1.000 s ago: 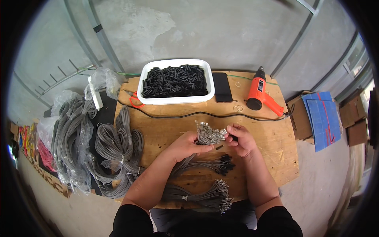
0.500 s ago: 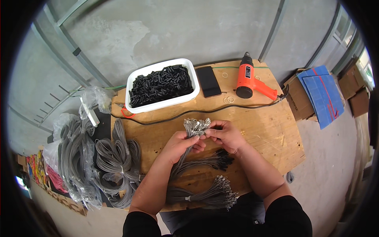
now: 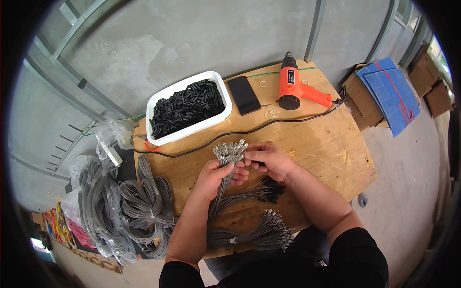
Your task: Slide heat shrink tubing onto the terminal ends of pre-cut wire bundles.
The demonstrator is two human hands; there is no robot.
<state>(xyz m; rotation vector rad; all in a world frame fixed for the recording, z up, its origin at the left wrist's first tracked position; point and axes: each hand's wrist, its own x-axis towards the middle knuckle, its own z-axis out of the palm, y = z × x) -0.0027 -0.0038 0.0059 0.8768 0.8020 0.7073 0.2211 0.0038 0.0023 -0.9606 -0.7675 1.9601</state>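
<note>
My left hand [image 3: 211,180] is closed around a bundle of grey wires [image 3: 222,188], and it holds the bundle upright with a slight tilt. The bundle is on my side of the white tub [image 3: 190,134], a little to the right of the tub's middle. Its metal ends [image 3: 230,151] spread above my thumb like a small fan.

My right hand [image 3: 270,159] is bent narrow, with the thumb and first finger at the right edge of this fan. A small dark thing [image 3: 260,164] shows under these fingers; I cannot tell what it is, nor if the fingertips pinch a metal end.

The step in hand, as I judge, is to work on one single end at the edge of the bundle. For the next move, I think, the left grip should be firm so the fan does not turn, and the right fingertips need to separate one end precisely from its neighbours.

Nearer to me than the tub, to its right, lie wires with black ends [image 3: 274,189], and closer still a tied bundle with bare metal ends [image 3: 275,230]. The tub itself holds many short black tubes [image 3: 187,106].
</note>
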